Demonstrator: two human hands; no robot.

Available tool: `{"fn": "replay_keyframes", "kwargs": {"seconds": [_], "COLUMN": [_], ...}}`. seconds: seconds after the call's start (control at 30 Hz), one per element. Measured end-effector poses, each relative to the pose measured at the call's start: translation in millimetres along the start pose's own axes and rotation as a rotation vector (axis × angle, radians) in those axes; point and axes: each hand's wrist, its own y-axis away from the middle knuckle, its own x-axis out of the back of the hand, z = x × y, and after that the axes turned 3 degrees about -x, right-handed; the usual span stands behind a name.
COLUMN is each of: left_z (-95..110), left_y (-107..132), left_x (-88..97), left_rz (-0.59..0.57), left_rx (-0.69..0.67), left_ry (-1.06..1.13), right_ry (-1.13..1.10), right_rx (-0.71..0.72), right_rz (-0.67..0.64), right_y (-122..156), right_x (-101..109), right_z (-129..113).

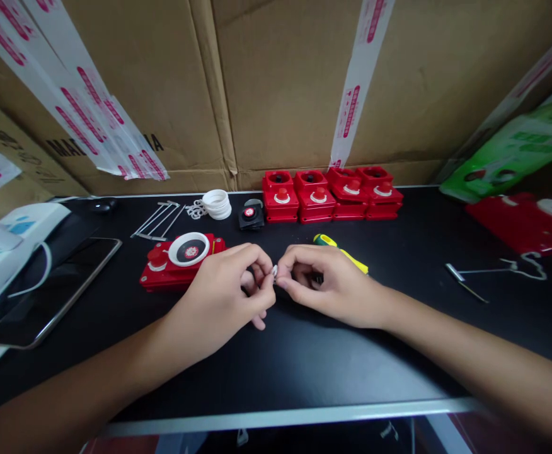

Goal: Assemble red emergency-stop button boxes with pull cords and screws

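workshop, red housings [316, 208] on table [304, 366]

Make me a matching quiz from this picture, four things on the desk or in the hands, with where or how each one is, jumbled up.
Things:
1. small white piece
2. phone
3. white rings
4. yellow-and-green tool

Places and states:
A. piled in a stack
B. partly hidden behind the right hand
C. between the fingers of the left hand and right hand
D. lying flat at the left, screen dark

Right pairs: 1-C, 2-D, 3-A, 4-B
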Motion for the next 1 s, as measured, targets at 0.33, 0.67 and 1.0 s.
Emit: {"fn": "replay_keyframes", "kwargs": {"seconds": [0.33,0.67,1.0], "left_z": [-1,-10,-2], "left_y": [-1,-8,-7], "left_x": [-5.1,0.3,2.7], "left_rz": [0.027,0.008,-0.028], "left_rx": [-0.058,0.037,0.119], "left_ry": [-0.149,-0.161,-0.061], "right_ry": [-0.002,-0.069,-0.187], "right_rx": [0.018,-0.067,-0.16], "right_rz": [-0.023,0.04,0.089], "right_y": [0,2,-3], "right_x": [-8,-1,2], "right_z": [1,0,0]}}
